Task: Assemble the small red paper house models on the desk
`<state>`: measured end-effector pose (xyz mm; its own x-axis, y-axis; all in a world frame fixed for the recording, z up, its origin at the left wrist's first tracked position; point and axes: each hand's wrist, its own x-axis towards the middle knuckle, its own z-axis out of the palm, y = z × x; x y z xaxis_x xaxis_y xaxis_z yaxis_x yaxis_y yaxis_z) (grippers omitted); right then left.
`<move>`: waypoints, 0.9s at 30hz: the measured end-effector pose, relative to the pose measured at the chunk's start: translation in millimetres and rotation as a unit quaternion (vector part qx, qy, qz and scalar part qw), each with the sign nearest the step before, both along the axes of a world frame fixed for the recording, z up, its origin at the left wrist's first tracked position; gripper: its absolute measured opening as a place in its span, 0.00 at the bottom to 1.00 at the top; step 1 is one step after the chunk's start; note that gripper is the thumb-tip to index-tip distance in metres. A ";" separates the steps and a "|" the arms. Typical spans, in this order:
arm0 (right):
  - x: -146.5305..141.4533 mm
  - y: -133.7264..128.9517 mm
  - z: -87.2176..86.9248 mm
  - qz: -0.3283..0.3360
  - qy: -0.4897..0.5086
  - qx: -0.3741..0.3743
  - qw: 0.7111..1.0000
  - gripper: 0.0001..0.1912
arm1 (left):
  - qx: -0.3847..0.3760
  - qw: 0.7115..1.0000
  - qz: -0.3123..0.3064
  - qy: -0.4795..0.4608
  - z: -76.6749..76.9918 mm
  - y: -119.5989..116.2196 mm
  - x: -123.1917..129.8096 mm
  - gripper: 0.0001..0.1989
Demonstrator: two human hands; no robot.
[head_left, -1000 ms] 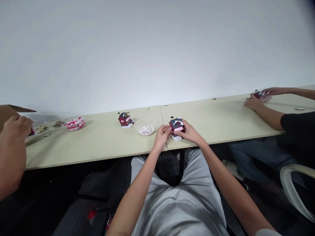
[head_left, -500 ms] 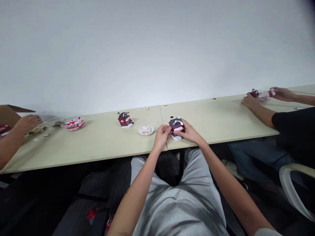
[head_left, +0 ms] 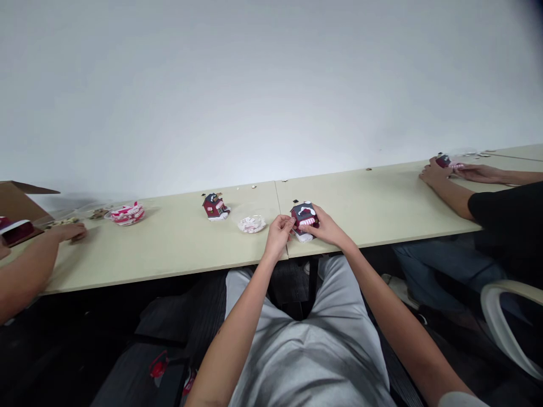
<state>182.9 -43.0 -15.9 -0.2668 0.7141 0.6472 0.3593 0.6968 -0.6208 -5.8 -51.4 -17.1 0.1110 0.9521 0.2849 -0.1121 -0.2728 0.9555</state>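
Note:
A small toy house (head_left: 302, 211) with dark red walls, a dark roof and white snow-like trim stands at the table's front edge. My right hand (head_left: 326, 226) is wrapped round its right side, thumb across the front by a pink-striped awning. At the house's left wall, the fingers of my left hand (head_left: 280, 232) are pinched together; whatever they hold is too small to make out. Just left of that hand sits a clear bowl (head_left: 251, 220) with small white pieces. A second, similar house (head_left: 215, 207) stands beyond the bowl.
On the left, a plastic bowl (head_left: 127, 213) holds pink-and-white pieces, near a co-worker's hand (head_left: 72, 231) and a cardboard box (head_left: 25, 203). At right another co-worker's hands (head_left: 435, 172) hold a similar house. Small chips lie along the table's (head_left: 169, 249) back edge.
My hands and the house between them have barely moved. The left co-worker's hand has come down and right to the table; the right co-worker's far hand has moved in to the house.

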 end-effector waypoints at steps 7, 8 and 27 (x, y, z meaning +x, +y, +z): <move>0.1 -0.2 0.5 -0.001 -0.002 -0.005 1.000 0.32 | 0.001 1.000 -0.002 0.009 -0.2 0.4 -0.1 0.20; 0.0 -0.1 0.6 -0.002 -0.003 -0.004 1.000 0.32 | 0.000 1.000 -0.003 0.010 -0.3 0.6 -0.1 0.20; -0.2 -0.7 1.8 -0.006 -0.006 -0.001 1.000 0.33 | 0.008 1.000 -0.003 0.023 -2.7 3.5 0.0 0.21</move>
<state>182.7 -43.7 -14.1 -0.2647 0.7192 0.6424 0.3752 0.6905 -0.6184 -5.8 -47.9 -19.7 0.1291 0.9470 0.2942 -0.0700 -0.2872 0.9553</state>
